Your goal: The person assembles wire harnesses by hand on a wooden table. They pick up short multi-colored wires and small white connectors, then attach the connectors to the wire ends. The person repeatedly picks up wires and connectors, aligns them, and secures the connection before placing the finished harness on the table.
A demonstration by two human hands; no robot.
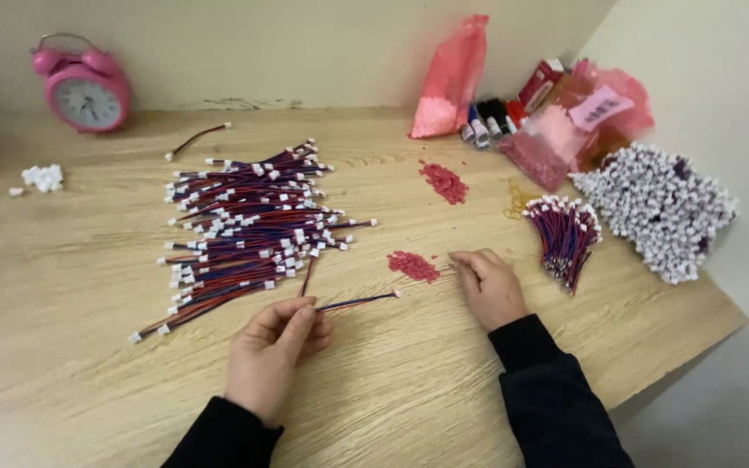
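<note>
1. Light wooden desk (pixel 71 286) set against a cream wall forms the work surface; a pink alarm clock (pixel 85 84) is stood at its far left corner.
2. A short red-and-blue wire lead (pixel 355 302) is pinched at one end between the thumb and fingertips of the left hand (pixel 272 355); its free end, fitted with a small white connector, is pointed right, just above the desk.
3. The left hand is curled nearly closed around that end, palm turned inward, with the black-sleeved wrist rested low near the desk edge.
4. The right hand (pixel 489 286) is laid palm down and loosely open, with nothing seen in its grasp; its fingertips are set just beside a small heap of red pieces (pixel 413 265).
5. A wide spread of finished leads (pixel 249 230) is laid just beyond the left hand, and a tied bundle of leads (pixel 565 232) is placed right of the right hand.
6. As a judgement, the lead is best gripped close to its end and kept level, so the connector is steadied and one red piece can be picked singly from the heap.
7. A second red heap (pixel 444 182), pink bags (pixel 452 78) and a pile of white connectors (pixel 661 208) are kept farther back.
</note>
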